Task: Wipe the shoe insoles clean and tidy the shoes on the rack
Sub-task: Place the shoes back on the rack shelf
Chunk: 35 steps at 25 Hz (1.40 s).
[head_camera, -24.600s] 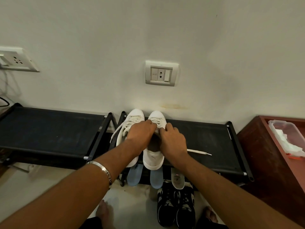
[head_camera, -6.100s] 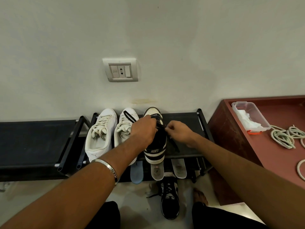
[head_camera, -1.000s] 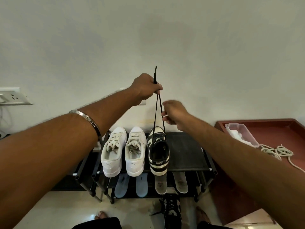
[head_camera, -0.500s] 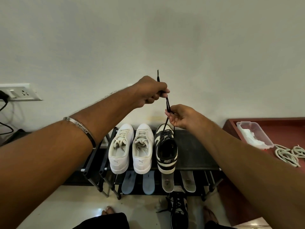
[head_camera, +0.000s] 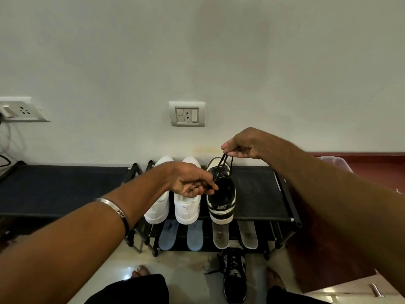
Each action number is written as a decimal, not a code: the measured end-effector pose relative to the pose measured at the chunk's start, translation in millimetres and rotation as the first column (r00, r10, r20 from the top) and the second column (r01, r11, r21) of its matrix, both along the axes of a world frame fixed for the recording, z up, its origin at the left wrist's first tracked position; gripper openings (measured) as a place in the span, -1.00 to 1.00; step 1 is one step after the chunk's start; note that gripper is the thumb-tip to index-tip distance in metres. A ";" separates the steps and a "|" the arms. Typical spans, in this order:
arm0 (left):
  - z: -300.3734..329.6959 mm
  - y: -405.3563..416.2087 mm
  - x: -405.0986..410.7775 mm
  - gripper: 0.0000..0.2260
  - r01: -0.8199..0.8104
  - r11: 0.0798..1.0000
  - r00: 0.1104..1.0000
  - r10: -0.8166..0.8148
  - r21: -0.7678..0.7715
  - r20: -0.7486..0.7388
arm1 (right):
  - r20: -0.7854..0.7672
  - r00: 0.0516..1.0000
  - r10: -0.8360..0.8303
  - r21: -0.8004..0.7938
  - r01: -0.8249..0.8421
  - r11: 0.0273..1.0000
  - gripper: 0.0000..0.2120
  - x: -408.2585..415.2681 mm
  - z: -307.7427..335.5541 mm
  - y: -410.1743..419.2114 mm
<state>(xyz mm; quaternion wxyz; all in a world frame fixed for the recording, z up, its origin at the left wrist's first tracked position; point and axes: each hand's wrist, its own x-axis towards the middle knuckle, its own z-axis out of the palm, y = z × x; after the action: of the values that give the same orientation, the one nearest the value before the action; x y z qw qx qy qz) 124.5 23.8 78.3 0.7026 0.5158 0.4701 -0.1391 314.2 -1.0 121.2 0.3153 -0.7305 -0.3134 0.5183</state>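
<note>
A black-and-white sneaker (head_camera: 221,200) stands on the top shelf of the black shoe rack (head_camera: 256,194), right of two white sneakers (head_camera: 187,207). My right hand (head_camera: 243,144) pinches its black laces (head_camera: 225,160) just above the shoe's tongue. My left hand (head_camera: 190,181) hovers palm-up beside the shoe's collar, fingers curled round the lace ends. On the lower shelf lie two blue insoles (head_camera: 195,235) and two grey insoles (head_camera: 220,234). The matching black sneaker (head_camera: 234,275) sits on the floor below.
A second black rack (head_camera: 54,185) stands to the left. A red-brown cabinet (head_camera: 341,238) with a clear plastic box (head_camera: 335,161) is at the right. Wall sockets (head_camera: 187,114) sit above the rack. My feet are on the pale floor.
Both hands have dropped from head height toward the shoe. My left hand moved down beside the shoe's collar; my right hand now holds the laces low over the tongue.
</note>
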 end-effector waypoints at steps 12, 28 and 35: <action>-40.9 5.7 42.2 -0.66 -0.465 0.879 0.860 0.477 -0.106 0.182 | 0.402 0.900 0.168 0.229 -0.277 0.933 -0.84 -36.6 -18.2 -50.4; -60.7 -21.6 58.5 -0.80 -0.522 0.825 0.845 0.467 0.216 0.259 | 0.912 0.147 0.383 -0.137 -0.771 0.622 -0.40 -35.7 -125.2 -109.5; -78.6 -33.9 56.2 -0.65 -0.285 0.817 0.958 0.239 0.501 0.156 | 0.801 0.108 0.589 -0.333 -0.737 0.589 -0.34 -27.2 -136.8 -87.7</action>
<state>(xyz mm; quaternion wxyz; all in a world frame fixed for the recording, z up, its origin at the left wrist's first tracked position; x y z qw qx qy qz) 180.7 -10.1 -0.3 0.5696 0.6215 0.5259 0.1129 287.0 -88.7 -15.6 -0.0994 -0.6343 -0.7540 0.1391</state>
